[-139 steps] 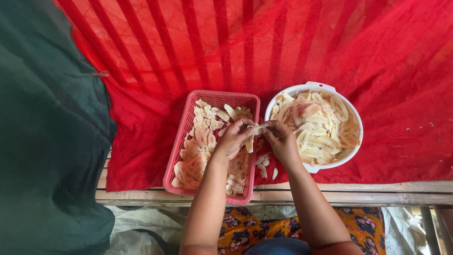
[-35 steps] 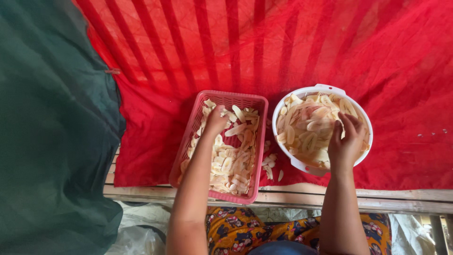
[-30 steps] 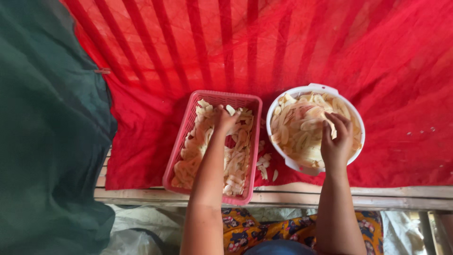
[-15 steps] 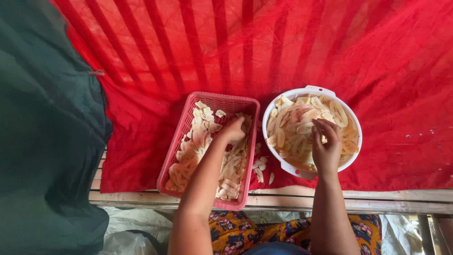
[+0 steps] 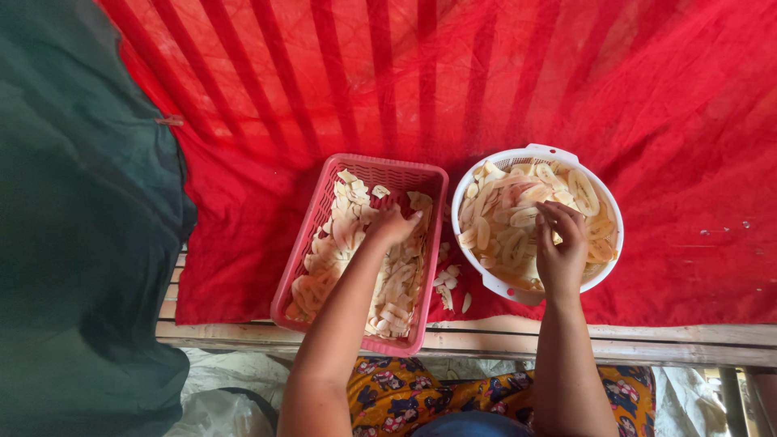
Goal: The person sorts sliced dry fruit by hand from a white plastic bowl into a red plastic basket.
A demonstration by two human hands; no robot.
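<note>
Reaching into the pink basket (image 5: pixel 312 235), the left hand (image 5: pixel 391 226) rested on banana slices (image 5: pixel 398 283), grip hidden. Right hand (image 5: pixel 560 251) fingers (image 5: pixel 558 217) pinched a slice in the white bowl (image 5: pixel 495 283).

Bright daylight glows through the red netting (image 5: pixel 502 81), striping it with slat shadows; focus sharp.

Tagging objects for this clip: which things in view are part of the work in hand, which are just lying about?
In use:
left hand, resting on slices in the pink basket
right hand, fingers pinching a slice in the white colander
pale fruit slices

Lying about:
red net cloth
green cloth
spilled slices between the containers
wooden rail
</note>
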